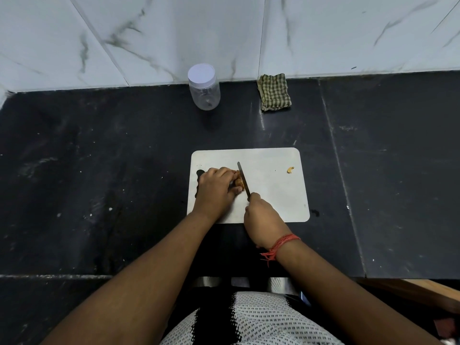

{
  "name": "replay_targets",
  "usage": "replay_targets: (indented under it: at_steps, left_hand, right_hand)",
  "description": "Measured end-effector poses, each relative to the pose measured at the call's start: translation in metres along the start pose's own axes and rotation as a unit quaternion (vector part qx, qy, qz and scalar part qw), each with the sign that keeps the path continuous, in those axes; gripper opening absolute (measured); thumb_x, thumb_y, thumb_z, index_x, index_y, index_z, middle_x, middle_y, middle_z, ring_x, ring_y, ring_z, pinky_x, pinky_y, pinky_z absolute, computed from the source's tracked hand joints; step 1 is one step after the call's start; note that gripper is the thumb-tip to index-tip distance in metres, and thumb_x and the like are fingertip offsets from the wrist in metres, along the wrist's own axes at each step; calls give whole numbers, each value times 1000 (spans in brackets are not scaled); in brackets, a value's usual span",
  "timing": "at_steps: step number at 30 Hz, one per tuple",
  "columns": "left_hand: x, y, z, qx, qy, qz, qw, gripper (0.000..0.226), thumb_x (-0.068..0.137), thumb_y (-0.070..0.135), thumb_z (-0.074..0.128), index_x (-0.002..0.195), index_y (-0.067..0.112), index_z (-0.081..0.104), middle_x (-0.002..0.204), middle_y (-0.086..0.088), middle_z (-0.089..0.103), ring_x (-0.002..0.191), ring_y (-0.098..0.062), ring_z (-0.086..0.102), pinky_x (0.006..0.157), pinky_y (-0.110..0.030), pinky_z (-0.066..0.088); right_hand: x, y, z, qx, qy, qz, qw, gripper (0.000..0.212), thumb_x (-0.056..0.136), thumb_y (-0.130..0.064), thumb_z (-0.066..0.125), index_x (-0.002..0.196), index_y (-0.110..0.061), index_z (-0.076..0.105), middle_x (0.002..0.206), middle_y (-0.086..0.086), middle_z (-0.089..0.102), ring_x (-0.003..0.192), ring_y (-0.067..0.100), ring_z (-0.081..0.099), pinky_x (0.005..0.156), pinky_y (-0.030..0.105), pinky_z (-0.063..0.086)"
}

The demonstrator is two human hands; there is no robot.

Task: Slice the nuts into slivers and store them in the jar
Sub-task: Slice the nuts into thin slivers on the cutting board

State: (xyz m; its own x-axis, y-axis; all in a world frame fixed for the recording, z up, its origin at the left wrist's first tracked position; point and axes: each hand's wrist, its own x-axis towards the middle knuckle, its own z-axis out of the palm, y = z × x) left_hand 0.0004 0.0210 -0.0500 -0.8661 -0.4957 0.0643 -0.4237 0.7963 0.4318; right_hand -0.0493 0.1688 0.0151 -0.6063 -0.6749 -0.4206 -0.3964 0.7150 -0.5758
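A white cutting board (271,190) lies on the black counter. My left hand (215,191) curls over brown nuts (239,182) at the board's left side and holds them down. My right hand (261,220) grips the handle of a thin knife (243,179), whose blade rests against the nuts' right edge. A single pale cashew (290,169) lies alone near the board's right side. A clear plastic jar (204,87) with a white lid on stands at the back by the wall; it looks nearly empty.
A folded green checked cloth (273,92) lies against the marble wall, right of the jar. The black counter (99,170) stretches wide on both sides of the board. A wooden edge (423,292) shows at the lower right.
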Motion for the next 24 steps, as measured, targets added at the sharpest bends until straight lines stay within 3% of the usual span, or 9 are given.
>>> replay_targets:
  at_steps: [5, 13, 16, 18, 20, 24]
  left_hand:
    - [-1, 1, 0, -3, 2, -2, 1000, 32, 84, 34, 76, 111, 17, 71, 115, 4, 69, 103, -26, 57, 92, -46, 44]
    - [-1, 1, 2, -3, 8, -6, 1000, 31, 83, 31, 77, 109, 16, 72, 110, 3, 70, 99, -25, 59, 89, -45, 46]
    - [-3, 1, 2, -3, 5, -10, 1000, 29, 85, 32, 75, 108, 16, 71, 110, 3, 69, 100, -24, 57, 90, -43, 45]
    - [-4, 1, 2, -5, 12, -9, 1000, 25, 84, 29, 75, 105, 16, 71, 107, 2, 69, 98, -24, 56, 88, -42, 43]
    - [-3, 1, 2, -10, 24, -6, 1000, 22, 83, 26, 74, 101, 14, 71, 103, 1, 69, 95, -27, 57, 85, -41, 42]
    - [-3, 4, 2, -15, 18, -13, 1000, 22, 83, 28, 76, 100, 14, 71, 101, 2, 69, 93, -25, 56, 84, -41, 43]
  right_hand:
    - [1, -7, -2, -11, -17, 0, 1000, 17, 91, 5, 37, 106, -2, 43, 101, 21, 62, 82, 33, 56, 46, 22, 22]
    - [9, -23, -11, -61, -49, 24, 997, 30, 92, 5, 38, 121, 5, 41, 111, 22, 63, 97, 34, 64, 45, 21, 20]
    - [7, -27, -14, -58, -60, 40, 996, 28, 93, 3, 36, 121, 4, 41, 115, 21, 61, 78, 28, 58, 48, 24, 24]
    - [8, -29, -14, -42, -69, 53, 995, 28, 95, 0, 35, 122, 3, 41, 119, 21, 59, 91, 32, 60, 61, 27, 34]
    - [10, -31, -14, -11, -72, 69, 995, 29, 96, -2, 34, 124, 0, 40, 120, 22, 60, 107, 37, 60, 73, 29, 36]
    - [11, -28, -16, 6, -74, 83, 994, 29, 96, -2, 34, 124, -1, 40, 119, 22, 60, 108, 37, 59, 72, 30, 35]
